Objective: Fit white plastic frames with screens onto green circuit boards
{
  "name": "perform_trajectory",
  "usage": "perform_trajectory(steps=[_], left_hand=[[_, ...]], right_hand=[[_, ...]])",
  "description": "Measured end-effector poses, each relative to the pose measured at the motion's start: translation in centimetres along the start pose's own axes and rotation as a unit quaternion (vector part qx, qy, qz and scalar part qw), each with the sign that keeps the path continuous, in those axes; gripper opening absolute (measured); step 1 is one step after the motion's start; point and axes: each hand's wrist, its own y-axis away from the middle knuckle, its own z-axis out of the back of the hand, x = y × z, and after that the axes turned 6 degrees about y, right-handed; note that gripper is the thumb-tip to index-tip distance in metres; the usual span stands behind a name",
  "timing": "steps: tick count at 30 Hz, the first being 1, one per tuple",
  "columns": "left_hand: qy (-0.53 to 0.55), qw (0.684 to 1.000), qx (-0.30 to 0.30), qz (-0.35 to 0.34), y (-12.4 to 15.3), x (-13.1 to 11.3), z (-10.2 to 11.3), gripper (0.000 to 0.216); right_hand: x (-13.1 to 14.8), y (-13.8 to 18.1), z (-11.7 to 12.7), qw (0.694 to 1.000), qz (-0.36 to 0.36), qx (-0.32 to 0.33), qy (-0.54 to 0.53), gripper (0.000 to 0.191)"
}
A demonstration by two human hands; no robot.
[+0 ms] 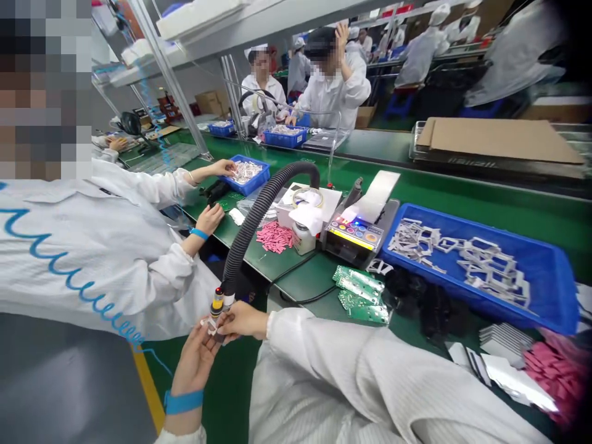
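Low in front of me, left of the bench edge, my left hand [197, 354] wears a blue wristband and has its fingers closed on a small white plastic frame [210, 325]. From the other side, my right hand [245, 320] pinches at the same frame, its fingertips partly hidden. Right above the frame is a black and yellow cylindrical device [217, 302] with a red light. Beside it ends a black corrugated hose [254, 213] with a pale nozzle [229, 300], close over my right fingers. Whether the nozzle touches the frame I cannot tell.
A blue tray [550, 271] holds many white frames. Nearby are green circuit boards [363, 293], a tape dispenser [354, 237], pink pieces [275, 237] and a white bottle [304, 237]. A co-worker's sleeve [171, 271] is close on the left, one hand at another blue bin [254, 182].
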Motion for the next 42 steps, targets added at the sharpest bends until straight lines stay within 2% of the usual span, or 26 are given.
perform_trajectory(steps=[3, 5, 8, 10, 12, 15, 17, 19, 21, 23, 27, 29, 31, 33, 37, 42], left_hand=[[-0.005, 1.000, 0.008, -0.015, -0.7, -0.1, 0.1, 0.024], [-0.003, 1.000, 0.026, -0.004, -1.2, 0.5, -0.7, 0.020], [0.003, 0.997, 0.064, 0.040, -1.1, 2.9, -3.0, 0.014], [0.004, 0.991, 0.102, 0.088, 0.1, 5.2, -5.2, 0.010], [-0.001, 0.976, 0.157, 0.151, 2.2, 7.4, -7.6, 0.013], [-0.012, 0.931, 0.262, 0.254, 6.0, 9.4, -11.1, 0.034], [-0.018, 0.878, 0.356, 0.319, 8.2, 10.0, -13.1, 0.041], [-0.022, 0.825, 0.433, 0.363, 9.7, 10.3, -14.8, 0.038], [-0.045, 0.787, 0.477, 0.388, 10.5, 10.7, -16.2, 0.036], [-0.081, 0.764, 0.498, 0.402, 11.1, 11.2, -17.4, 0.038], [-0.113, 0.750, 0.521, 0.392, 11.8, 12.3, -18.9, 0.039], [-0.119, 0.754, 0.530, 0.369, 12.1, 12.5, -19.4, 0.037], [-0.127, 0.759, 0.537, 0.345, 12.2, 12.4, -19.6, 0.035], [-0.147, 0.757, 0.551, 0.320, 12.3, 12.2, -19.6, 0.034], [-0.202, 0.733, 0.599, 0.251, 12.2, 11.6, -19.8, 0.035], [-0.206, 0.728, 0.622, 0.200, 12.4, 11.4, -19.8, 0.033]], right_hand=[[0.0, 0.7, -1.1, 0.997, -0.021, -0.041, -0.064, 0.027], [0.4, 2.7, -0.5, 0.993, -0.026, -0.063, -0.092, 0.021], [1.4, 7.9, 1.8, 0.990, -0.007, -0.081, -0.111, 0.009], [2.1, 12.3, 3.9, 0.989, 0.021, -0.098, -0.111, 0.011], [2.2, 17.0, 5.8, 0.984, 0.065, -0.149, -0.074, 0.015], [0.8, 23.2, 7.4, 0.929, 0.160, -0.308, 0.130, 0.014], [-0.9, 26.2, 7.5, 0.892, 0.167, -0.361, 0.214, 0.011], [-2.8, 28.2, 7.0, 0.874, 0.162, -0.390, 0.240, 0.012], [-4.3, 29.3, 6.3, 0.861, 0.168, -0.420, 0.232, 0.015], [-5.3, 29.8, 5.9, 0.850, 0.182, -0.451, 0.203, 0.016], [-6.2, 30.4, 5.7, 0.830, 0.193, -0.502, 0.149, 0.019], [-6.4, 30.7, 5.7, 0.792, 0.189, -0.557, 0.166, 0.015], [-6.5, 31.0, 5.6, 0.741, 0.178, -0.609, 0.222, 0.011], [-6.6, 31.2, 5.5, 0.710, 0.164, -0.624, 0.283, 0.011], [-6.5, 31.4, 5.5, 0.712, 0.143, -0.610, 0.317, 0.013], [-6.6, 31.3, 5.5, 0.729, 0.152, -0.603, 0.287, 0.014]])
